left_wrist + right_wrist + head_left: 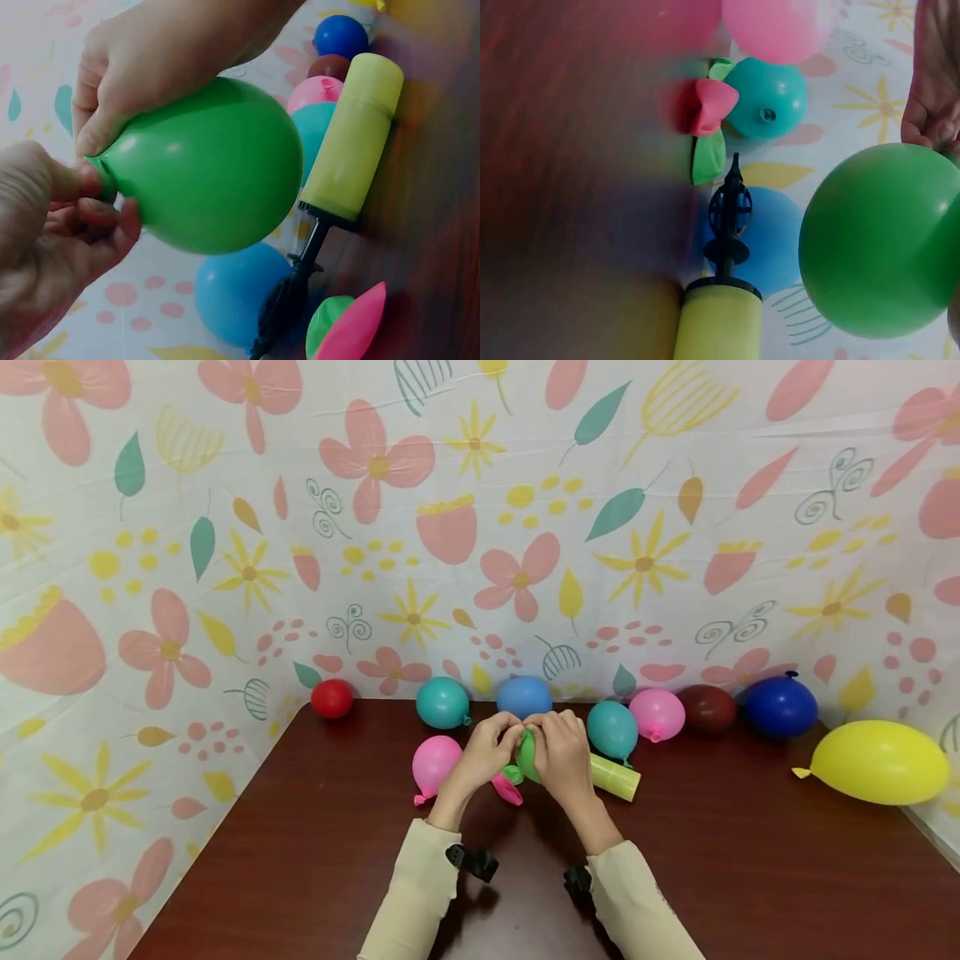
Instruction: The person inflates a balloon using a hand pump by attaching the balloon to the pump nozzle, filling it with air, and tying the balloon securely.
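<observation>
An inflated green balloon [217,169] is held above the table between the two hands. My left hand [483,753] pinches its neck; in the left wrist view the fingers [97,214] bend around the rolled green end. My right hand [562,758] grips the same neck from the other side, thumb and fingers close against the left fingertips. In the right wrist view the round body of the balloon hides much of the neck, and only a sliver of the right hand shows at the edge.
Beneath the hands lies a yellow hand pump [615,777] with a black nozzle [731,214], near limp pink [507,789] and green [513,774] balloons. Inflated balloons line the back: red [332,699], teal [442,702], light blue [524,696], dark blue [781,707]. A yellow balloon [881,762] sits right.
</observation>
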{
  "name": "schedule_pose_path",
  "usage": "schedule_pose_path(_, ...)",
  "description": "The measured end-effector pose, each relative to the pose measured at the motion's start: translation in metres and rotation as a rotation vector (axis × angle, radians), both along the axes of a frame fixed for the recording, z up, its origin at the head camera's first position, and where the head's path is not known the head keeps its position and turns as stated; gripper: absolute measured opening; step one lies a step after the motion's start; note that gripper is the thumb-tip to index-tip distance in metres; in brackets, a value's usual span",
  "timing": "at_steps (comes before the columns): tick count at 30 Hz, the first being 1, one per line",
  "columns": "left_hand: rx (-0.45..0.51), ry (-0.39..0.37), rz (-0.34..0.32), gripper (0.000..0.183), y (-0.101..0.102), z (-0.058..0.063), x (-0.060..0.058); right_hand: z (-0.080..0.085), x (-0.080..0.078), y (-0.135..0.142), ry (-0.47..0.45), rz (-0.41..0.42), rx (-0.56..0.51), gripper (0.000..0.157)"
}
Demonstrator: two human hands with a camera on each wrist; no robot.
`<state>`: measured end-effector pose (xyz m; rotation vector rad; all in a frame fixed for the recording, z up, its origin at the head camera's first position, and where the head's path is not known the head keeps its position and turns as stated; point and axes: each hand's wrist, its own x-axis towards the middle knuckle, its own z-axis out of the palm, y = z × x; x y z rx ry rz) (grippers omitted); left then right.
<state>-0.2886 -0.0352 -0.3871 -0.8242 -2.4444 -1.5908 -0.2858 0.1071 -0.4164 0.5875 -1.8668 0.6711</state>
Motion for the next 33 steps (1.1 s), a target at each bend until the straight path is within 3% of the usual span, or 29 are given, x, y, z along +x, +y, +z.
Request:
schedule_pose_path(2, 0.051, 0.031, 0.024, 0.018, 0.003, -0.002, 0.001, 0.003, 0.001, 0.000, -0.036, 0.010, -0.057, 0.004)
schedule_pose_path(9, 0.192, 0.098, 0.123, 0.019, 0.015, -0.001, 0.005, 0.014, 0.001, 0.001, -0.110, 0.062, -0.222, 0.004)
schedule_pose_path(12, 0.219, 0.061, 0.116, 0.019, 0.018, 0.000, 0.008, 0.018, 0.005, 0.002, -0.166, 0.077, -0.251, 0.004)
schedule_pose_path(21, 0.257, -0.063, 0.131, 0.022, 0.024, 0.001, 0.017, 0.018, 0.014, 0.004, -0.469, 0.099, -0.337, 0.005)
schedule_pose_path(27, 0.286, -0.089, 0.124, 0.021, 0.022, 0.018, 0.030, 0.014, 0.013, 0.005, -0.432, 0.110, -0.271, 0.007)
schedule_pose_path(30, 0.299, -0.091, 0.148, 0.020, 0.020, 0.020, 0.030, 0.014, 0.012, 0.005, -0.385, 0.142, -0.198, 0.010)
schedule_pose_path(33, 0.282, -0.096, 0.137, 0.020, 0.018, 0.022, 0.030, 0.014, 0.009, 0.007, -0.378, 0.179, -0.198, 0.013)
